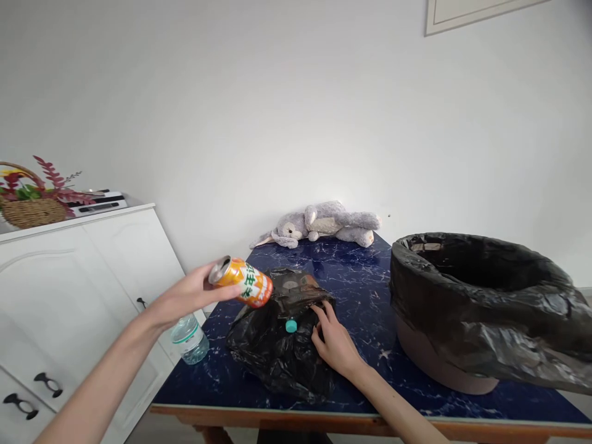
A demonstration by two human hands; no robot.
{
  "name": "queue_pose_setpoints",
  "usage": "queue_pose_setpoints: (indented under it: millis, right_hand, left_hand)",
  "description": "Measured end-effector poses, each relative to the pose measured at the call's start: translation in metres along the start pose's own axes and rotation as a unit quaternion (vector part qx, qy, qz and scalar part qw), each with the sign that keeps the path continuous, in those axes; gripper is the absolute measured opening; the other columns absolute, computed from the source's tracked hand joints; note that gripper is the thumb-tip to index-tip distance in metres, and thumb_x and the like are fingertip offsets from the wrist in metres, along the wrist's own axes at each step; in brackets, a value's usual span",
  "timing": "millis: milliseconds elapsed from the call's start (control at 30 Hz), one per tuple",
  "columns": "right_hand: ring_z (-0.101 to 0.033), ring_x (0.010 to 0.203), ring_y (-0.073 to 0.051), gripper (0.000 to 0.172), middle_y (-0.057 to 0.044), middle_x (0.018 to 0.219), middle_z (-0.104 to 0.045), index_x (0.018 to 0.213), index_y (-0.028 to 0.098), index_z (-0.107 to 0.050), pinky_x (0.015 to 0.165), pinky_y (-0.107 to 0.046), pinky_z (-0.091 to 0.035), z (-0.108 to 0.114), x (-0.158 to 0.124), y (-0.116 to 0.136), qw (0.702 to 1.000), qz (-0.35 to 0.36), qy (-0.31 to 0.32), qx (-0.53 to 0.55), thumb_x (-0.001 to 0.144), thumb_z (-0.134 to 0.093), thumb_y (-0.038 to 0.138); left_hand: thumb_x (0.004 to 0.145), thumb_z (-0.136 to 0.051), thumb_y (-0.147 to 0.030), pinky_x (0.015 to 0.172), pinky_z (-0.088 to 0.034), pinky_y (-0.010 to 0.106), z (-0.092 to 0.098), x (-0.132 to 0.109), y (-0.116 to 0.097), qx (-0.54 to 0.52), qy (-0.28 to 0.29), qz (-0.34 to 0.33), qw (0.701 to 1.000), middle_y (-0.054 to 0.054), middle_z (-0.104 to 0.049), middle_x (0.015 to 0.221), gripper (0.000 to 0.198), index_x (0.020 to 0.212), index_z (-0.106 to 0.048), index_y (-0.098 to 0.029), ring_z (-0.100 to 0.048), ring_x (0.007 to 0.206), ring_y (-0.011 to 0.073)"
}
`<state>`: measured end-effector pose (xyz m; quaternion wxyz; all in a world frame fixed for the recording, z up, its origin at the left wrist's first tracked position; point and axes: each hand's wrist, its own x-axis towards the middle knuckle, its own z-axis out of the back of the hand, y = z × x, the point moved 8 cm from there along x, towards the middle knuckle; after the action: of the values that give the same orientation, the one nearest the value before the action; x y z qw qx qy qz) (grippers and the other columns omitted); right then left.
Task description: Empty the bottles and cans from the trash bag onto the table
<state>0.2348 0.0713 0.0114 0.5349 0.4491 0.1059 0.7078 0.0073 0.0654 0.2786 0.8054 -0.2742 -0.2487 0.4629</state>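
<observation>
My left hand point(210, 290) is wrapped round an orange drink can point(247, 283), tilted with its opened top towards the left. The can is above the left side of a black plastic bag point(282, 364) that lies crumpled on the table. My right hand point(335, 336) grips the bag's right edge with bent fingers. A teal bottle cap point(291, 325) shows in the bag's opening; what is under it is hidden by the black plastic. Left of the bag stands a clear plastic bottle point(190, 340), partly behind my left forearm.
A large bin point(444, 351) lined with a black bag takes up the table's right side. A grey plush rabbit point(328, 223) lies at the far end of the blue marbled table point(365, 277). White cabinets point(92, 277) with a flower basket point(34, 213) stand to the left.
</observation>
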Motion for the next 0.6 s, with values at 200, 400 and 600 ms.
queue_pose_setpoints:
  millis: [200, 400, 600]
  right_hand:
    - [-0.074, 0.080, -0.019, 0.050, -0.019, 0.157, -0.045, 0.148, 0.026, -0.050, 0.070, -0.035, -0.062, 0.000, 0.000, 0.001, 1.000, 0.000, 0.000, -0.001, 0.099, -0.048, 0.018]
    - [-0.072, 0.074, -0.017, 0.042, -0.019, 0.153, -0.046, 0.143, 0.025, -0.050, 0.063, -0.033, -0.059, 0.000, 0.000, 0.003, 1.000, 0.002, 0.007, 0.000, 0.102, -0.045, 0.020]
    - [-0.074, 0.081, -0.019, 0.041, -0.018, 0.149, -0.047, 0.141, 0.024, -0.050, 0.069, -0.034, -0.059, 0.001, 0.000, 0.004, 1.000, 0.003, 0.009, 0.001, 0.101, -0.045, 0.019]
  left_hand:
    - [0.080, -0.076, -0.065, 0.093, -0.058, 0.036, 0.035, 0.035, 0.048, 0.258, -0.155, 0.035, 0.953, 0.008, -0.076, 0.127, 0.064, 0.128, -0.063, -0.024, -0.074, 0.112, 0.0302]
    - [0.082, -0.074, -0.048, 0.085, -0.054, 0.036, 0.003, 0.073, 0.124, 0.397, -0.081, 0.106, 0.908, 0.011, -0.075, 0.126, 0.054, 0.129, -0.062, -0.025, -0.072, 0.113, 0.0342]
    - [0.091, -0.075, -0.043, 0.092, -0.056, 0.041, -0.012, 0.073, 0.155, 0.450, -0.041, 0.152, 0.879, 0.014, -0.066, 0.135, 0.046, 0.130, -0.063, -0.020, -0.069, 0.117, 0.0322]
